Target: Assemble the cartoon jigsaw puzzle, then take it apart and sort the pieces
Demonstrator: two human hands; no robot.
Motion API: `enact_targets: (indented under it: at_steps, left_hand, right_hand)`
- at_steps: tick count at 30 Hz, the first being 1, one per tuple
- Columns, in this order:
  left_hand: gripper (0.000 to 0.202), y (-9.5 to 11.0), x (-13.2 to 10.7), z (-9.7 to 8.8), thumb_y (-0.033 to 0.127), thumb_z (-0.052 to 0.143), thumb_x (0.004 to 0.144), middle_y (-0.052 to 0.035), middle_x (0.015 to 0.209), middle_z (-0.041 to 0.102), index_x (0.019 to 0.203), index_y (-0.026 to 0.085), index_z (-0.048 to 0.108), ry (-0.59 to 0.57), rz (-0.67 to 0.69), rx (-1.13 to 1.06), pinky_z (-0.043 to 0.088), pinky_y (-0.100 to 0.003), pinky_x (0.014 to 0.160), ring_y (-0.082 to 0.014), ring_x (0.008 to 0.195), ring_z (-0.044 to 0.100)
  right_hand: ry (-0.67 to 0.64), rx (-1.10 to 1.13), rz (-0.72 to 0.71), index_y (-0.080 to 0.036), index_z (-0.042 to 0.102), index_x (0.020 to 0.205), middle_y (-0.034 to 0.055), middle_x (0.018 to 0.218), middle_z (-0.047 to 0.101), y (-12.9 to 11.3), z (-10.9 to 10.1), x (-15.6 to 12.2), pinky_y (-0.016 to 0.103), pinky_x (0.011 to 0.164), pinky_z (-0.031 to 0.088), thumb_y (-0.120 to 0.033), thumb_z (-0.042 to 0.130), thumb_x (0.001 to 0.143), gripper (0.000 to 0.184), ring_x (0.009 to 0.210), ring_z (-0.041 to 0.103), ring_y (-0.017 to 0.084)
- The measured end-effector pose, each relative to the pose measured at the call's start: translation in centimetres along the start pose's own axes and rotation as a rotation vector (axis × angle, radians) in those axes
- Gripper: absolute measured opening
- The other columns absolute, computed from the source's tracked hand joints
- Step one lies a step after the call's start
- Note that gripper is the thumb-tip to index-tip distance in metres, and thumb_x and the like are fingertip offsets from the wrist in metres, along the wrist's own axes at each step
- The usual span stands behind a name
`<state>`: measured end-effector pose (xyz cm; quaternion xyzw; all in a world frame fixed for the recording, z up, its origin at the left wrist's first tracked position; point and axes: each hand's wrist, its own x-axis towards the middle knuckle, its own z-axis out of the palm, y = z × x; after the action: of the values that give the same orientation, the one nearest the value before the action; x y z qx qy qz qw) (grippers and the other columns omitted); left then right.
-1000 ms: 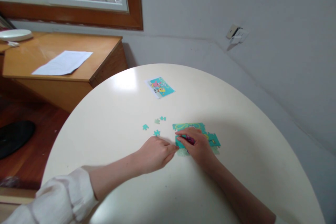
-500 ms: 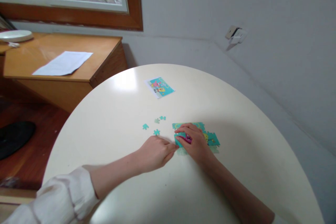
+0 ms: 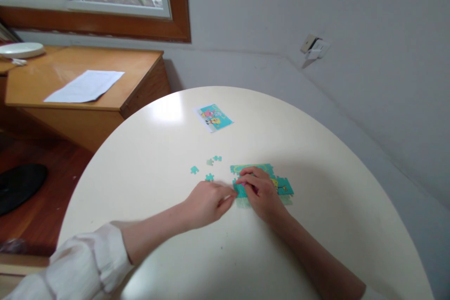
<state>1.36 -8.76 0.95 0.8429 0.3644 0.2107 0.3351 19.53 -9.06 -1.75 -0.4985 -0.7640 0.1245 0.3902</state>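
Observation:
A partly joined jigsaw puzzle, mostly teal with a yellow cartoon figure, lies flat on the white table. My right hand rests over its middle, fingers bent and thumb close to the index finger; whatever is between them is hidden. At the puzzle's left edge is my left hand, its fingers curled and the index fingertip touching the edge. Whether it grips a piece does not show. Just beyond the left hand lie a loose teal puzzle piece, another teal piece, a pale green piece and a small teal piece.
A picture card with the cartoon scene lies farther back on the round white table. A wooden desk with a paper sheet stands at the left. The wall with a socket borders the right side.
The right thumb and index finger have drawn closer together, covering more of the pink part. My left fingertips have shifted slightly up and left along the puzzle's edge.

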Motion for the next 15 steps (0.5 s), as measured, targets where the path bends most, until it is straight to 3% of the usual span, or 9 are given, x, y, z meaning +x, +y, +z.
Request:
enact_targets:
  at_steps: [3, 7, 10, 12, 15]
  left_hand:
    - [0.020, -0.3, 0.7, -0.8, 0.026, 0.050, 0.079, 0.0077, 0.043, 0.031, 0.075, 0.014, 0.065, 0.232, -0.276, -0.333, 0.023, -0.019, 0.044, -0.0060, 0.042, 0.028]
    - [0.015, -0.9, 1.6, -2.6, 0.026, 0.056, 0.073, 0.0091, 0.040, 0.028, 0.070, 0.011, 0.060, 0.457, -0.464, -1.018, 0.020, -0.017, 0.039, -0.0043, 0.039, 0.023]
    - [0.012, -0.8, 1.8, -4.2, 0.019, 0.054, 0.073, 0.0042, 0.045, 0.042, 0.069, 0.009, 0.060, 0.543, -0.535, -1.384, 0.034, -0.016, 0.040, -0.0051, 0.040, 0.037]
    - [0.016, -0.7, 1.9, -5.1, 0.019, 0.050, 0.076, -0.0028, 0.054, 0.054, 0.071, 0.007, 0.060, 0.572, -0.615, -1.490, 0.048, -0.022, 0.051, -0.0099, 0.049, 0.052]
    - [0.026, -0.7, 1.8, -6.0, 0.024, 0.045, 0.081, -0.0154, 0.076, 0.065, 0.080, 0.004, 0.061, 0.569, -0.653, -1.580, 0.054, -0.031, 0.072, -0.0193, 0.074, 0.064]
  right_hand:
    - [0.009, 0.032, 0.026, -0.023, 0.067, 0.069, 0.0036, 0.080, 0.064, 0.0, 0.0, 0.0, 0.033, 0.074, 0.044, -0.009, 0.046, 0.075, 0.025, 0.079, 0.059, 0.017]
    - [0.014, 0.068, 0.044, -0.022, 0.066, 0.071, 0.0038, 0.079, 0.064, 0.1, -0.1, 0.1, 0.032, 0.072, 0.045, -0.009, 0.047, 0.074, 0.024, 0.078, 0.059, 0.017]
    - [0.006, 0.083, 0.043, -0.022, 0.066, 0.070, 0.0035, 0.078, 0.063, 0.1, -0.1, 0.1, 0.032, 0.072, 0.045, -0.009, 0.047, 0.074, 0.024, 0.077, 0.058, 0.017]
    - [0.003, 0.082, 0.045, -0.022, 0.066, 0.071, 0.0035, 0.078, 0.063, 0.1, -0.2, 0.1, 0.032, 0.073, 0.046, -0.008, 0.046, 0.074, 0.024, 0.078, 0.058, 0.017]
    - [-0.002, 0.074, 0.046, -0.023, 0.066, 0.071, 0.0032, 0.078, 0.063, 0.0, -0.2, 0.1, 0.032, 0.073, 0.046, -0.008, 0.046, 0.074, 0.025, 0.078, 0.058, 0.017]
